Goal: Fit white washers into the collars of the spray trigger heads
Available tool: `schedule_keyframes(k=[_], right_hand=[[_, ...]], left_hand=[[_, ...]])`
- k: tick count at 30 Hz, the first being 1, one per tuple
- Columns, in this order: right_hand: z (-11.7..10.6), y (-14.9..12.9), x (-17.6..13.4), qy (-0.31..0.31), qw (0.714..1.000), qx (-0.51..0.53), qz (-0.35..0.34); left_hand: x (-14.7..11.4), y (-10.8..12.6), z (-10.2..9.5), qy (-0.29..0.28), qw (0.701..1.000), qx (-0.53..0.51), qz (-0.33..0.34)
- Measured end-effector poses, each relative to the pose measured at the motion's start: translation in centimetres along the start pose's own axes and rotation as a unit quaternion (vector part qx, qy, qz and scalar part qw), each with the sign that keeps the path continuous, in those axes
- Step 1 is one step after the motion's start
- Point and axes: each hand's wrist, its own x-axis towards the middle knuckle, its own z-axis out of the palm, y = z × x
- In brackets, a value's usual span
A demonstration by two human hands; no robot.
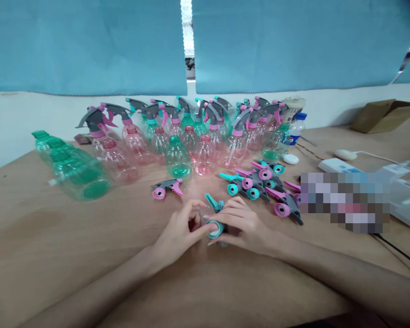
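Observation:
Near the table's middle, my right hand (244, 225) is wrapped round a grey and teal spray trigger head (214, 229), its round collar turned towards me. My left hand (184, 225) pinches the same collar from the left, thumb at its opening. Part of the spray head is hidden behind my fingers. Just beyond my left hand lies a loose pink and grey spray head (167, 187). To the right of my right hand lies a pile of spray heads (253, 182), pink and teal. A green bottle (178, 157) and a pink bottle (205, 155), both without heads, stand further back.
Many bottles with spray heads (237, 136) stand along the wall. Tilted green bottles (82, 175) are at the left. A Pepsi bottle (297, 130), a white power strip (341, 168), a cardboard box (384, 116) and cables occupy the right side.

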Motion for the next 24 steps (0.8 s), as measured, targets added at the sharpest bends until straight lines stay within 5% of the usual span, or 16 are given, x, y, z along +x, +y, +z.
schedule_keyframes(k=[6,14,21,24], right_hand=[[0.14,0.21,-0.28,-0.005,1.000,-0.004,-0.012],[0.10,-0.07,-0.30,-0.019,0.996,-0.058,-0.068],[0.24,-0.08,-0.01,-0.001,1.000,-0.023,0.006],[0.15,-0.05,0.10,0.018,0.998,-0.025,0.049]], left_hand=[[0.23,0.21,-0.04,0.015,0.999,0.008,-0.029],[-0.14,-0.04,-0.16,-0.031,0.996,0.085,-0.015],[-0.17,0.71,-0.23,-0.013,0.995,0.094,0.015],[-0.66,0.88,-0.32,0.059,0.993,0.091,0.040]])
